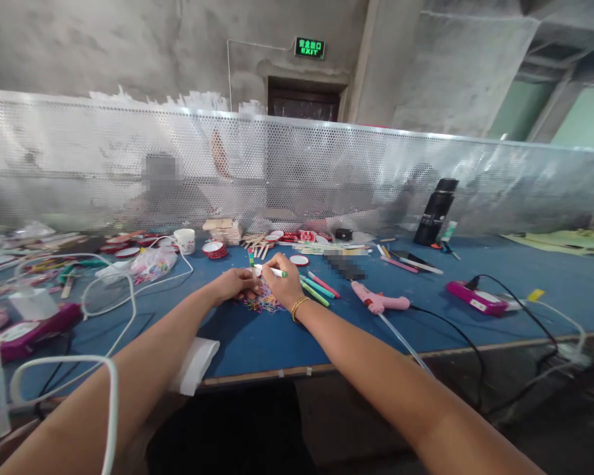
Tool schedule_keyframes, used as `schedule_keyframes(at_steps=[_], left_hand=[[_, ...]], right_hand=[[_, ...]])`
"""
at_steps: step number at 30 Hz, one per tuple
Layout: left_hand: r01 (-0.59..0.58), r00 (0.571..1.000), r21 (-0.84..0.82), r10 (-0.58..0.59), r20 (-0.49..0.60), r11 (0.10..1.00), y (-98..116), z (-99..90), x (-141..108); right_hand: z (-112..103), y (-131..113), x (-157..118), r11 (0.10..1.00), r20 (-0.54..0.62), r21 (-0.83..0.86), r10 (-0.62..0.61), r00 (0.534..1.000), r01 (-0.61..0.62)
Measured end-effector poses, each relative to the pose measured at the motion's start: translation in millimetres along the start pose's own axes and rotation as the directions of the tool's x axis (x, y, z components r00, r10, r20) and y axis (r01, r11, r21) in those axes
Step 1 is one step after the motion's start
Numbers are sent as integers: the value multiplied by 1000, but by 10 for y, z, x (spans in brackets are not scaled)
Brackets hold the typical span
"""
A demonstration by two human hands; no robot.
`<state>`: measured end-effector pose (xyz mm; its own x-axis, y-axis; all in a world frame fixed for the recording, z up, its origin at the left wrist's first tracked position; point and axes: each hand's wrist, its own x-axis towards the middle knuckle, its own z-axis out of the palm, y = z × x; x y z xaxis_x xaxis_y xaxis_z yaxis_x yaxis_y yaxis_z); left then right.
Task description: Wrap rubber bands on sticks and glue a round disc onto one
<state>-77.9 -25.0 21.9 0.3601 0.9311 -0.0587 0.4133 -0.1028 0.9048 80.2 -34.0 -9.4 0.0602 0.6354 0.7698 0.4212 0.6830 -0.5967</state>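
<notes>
Near the middle of the blue table (257,343), my left hand (236,285) pinches a small upright stick (251,258) with red and green bands at its top. My right hand (283,280) is closed around a white marker with a green end (277,271), and its other end points at the stick. Both hands are almost touching, above a pile of thin colourful strands (263,302). Just right of my right hand lie several coloured markers (317,286). A gold bracelet circles my right wrist.
A pink glue gun (379,300) with its cable lies to the right, near a magenta power strip (475,299). A black bottle (436,211) stands behind. White cables (131,297) loop on the left. A paper cup (185,241) and wooden sticks are at the back.
</notes>
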Motion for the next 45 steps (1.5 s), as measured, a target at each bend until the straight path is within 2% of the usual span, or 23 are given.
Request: schedule_keyframes(at_steps=[7, 12, 17, 24, 34, 40, 45], left_hand=[[4, 1000, 22, -4, 12, 1000, 26, -1, -5], [-13, 1000, 14, 13, 18, 1000, -28, -29, 44], [-12, 1000, 23, 12, 16, 1000, -70, -45, 76], [-4, 1000, 23, 5, -5, 1000, -55, -32, 64], [8, 1000, 29, -8, 5, 1000, 28, 5, -13], [1, 1000, 16, -1, -2, 1000, 17, 6, -4], [-6, 1000, 27, 6, 1, 1000, -12, -4, 24]], right_hand=[[20, 9, 26, 999, 46, -48, -19, 999, 21], [6, -17, 31, 996, 35, -89, -16, 999, 19], [10, -49, 18, 997, 72, -76, -29, 997, 34], [-1, -55, 26, 994, 28, -113, -4, 1000, 7], [5, -27, 0, 998, 12, -69, -12, 1000, 13], [11, -16, 0, 998, 37, -60, -13, 999, 16], [1, -20, 13, 996, -7, -93, -11, 1000, 10]])
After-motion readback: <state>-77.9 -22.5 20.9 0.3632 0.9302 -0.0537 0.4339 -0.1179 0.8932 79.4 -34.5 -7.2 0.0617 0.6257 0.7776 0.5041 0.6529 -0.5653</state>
